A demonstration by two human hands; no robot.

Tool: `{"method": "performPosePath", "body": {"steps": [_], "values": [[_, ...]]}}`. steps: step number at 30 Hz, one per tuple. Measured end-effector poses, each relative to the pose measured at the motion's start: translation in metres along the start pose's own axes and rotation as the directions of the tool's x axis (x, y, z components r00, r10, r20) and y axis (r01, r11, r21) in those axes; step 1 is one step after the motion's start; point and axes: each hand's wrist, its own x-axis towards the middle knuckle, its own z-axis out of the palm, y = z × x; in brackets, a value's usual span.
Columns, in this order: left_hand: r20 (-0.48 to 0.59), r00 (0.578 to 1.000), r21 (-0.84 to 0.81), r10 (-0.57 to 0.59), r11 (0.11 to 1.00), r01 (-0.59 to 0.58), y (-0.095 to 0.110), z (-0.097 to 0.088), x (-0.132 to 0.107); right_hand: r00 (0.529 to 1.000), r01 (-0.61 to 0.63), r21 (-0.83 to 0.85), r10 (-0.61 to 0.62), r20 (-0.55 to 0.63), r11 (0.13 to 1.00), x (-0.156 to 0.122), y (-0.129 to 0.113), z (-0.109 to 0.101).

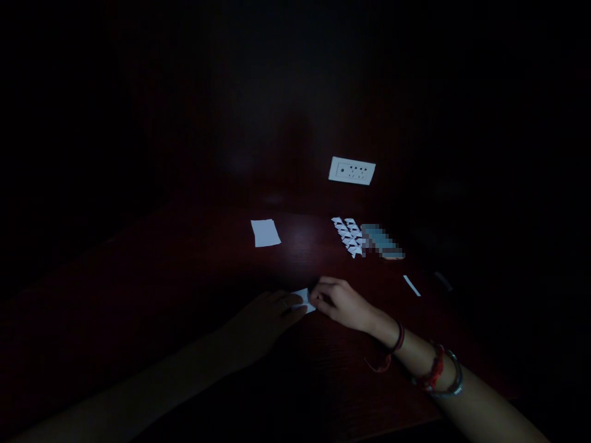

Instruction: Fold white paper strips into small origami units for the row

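The scene is very dark. A small white piece of paper [305,299] lies on a dark reddish wooden table [323,357]. My left hand [265,317] lies flat with its fingertips resting on the paper's left side. My right hand [341,303] has its fingers curled and pinches the paper's right edge. Red cords and a bangle circle my right wrist.
A white paper sheet [265,232] lies further back at the left. Several small folded white paper pieces [349,235] sit in rows beside a blurred bluish object [382,241]. A white paper strip [411,285] lies at the right. A white socket plate [351,170] is behind.
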Motion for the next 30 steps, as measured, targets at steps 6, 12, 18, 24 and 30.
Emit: {"method": "performPosePath", "body": {"steps": [6, 12, 18, 24, 30], "values": [[0.029, 1.0, -0.013, 0.003, 1.0, -0.003, 0.002, -0.004, 0.003, 0.993, -0.098, 0.065, 0.102, -0.053, 0.993, 0.004, 0.002, 0.004], [0.03, 1.0, -0.035, 0.007, 0.999, -0.006, 0.003, -0.007, 0.004, 0.981, -0.183, 0.137, 0.189, -0.035, 0.974, 0.007, 0.005, 0.004], [0.063, 0.997, -0.065, -0.033, 0.997, 0.037, 0.006, -0.009, 0.005, 0.958, -0.279, 0.183, 0.285, -0.007, 0.943, 0.009, 0.004, 0.004], [0.037, 0.999, -0.076, -0.003, 0.997, 0.006, 0.004, -0.001, 0.004, 0.946, -0.325, 0.183, 0.319, 0.059, 0.928, 0.011, 0.007, 0.005], [0.077, 0.997, -0.059, -0.022, 0.998, 0.027, 0.008, -0.005, 0.005, 0.941, -0.336, 0.168, 0.323, 0.102, 0.927, 0.015, 0.007, 0.002]]}}
